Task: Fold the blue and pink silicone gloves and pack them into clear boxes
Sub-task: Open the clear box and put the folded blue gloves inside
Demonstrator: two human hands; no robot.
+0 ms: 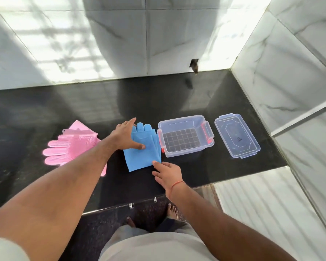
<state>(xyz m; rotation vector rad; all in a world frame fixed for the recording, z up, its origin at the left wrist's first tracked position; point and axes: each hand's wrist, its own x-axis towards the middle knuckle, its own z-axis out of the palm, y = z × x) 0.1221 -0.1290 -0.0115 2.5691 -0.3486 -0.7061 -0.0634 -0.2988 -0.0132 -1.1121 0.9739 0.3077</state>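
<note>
The blue silicone gloves (pixel 143 153) lie stacked flat on the black counter, fingers pointing away from me. My left hand (pixel 126 135) rests spread on their upper left part, thumb pressing the middle. My right hand (pixel 167 174) touches the near right corner of the cuff with its fingertips. The pink gloves (pixel 73 146) lie to the left, partly under my left forearm. A clear box (pixel 185 135) with red latches stands open and empty just right of the blue gloves. Its clear lid (pixel 237 135) lies further right.
The black counter (pixel 224 176) ends at a front edge near my body and meets white marble walls at the back and right. A small dark cutout (pixel 194 65) sits in the back wall. My bare feet show below the counter edge.
</note>
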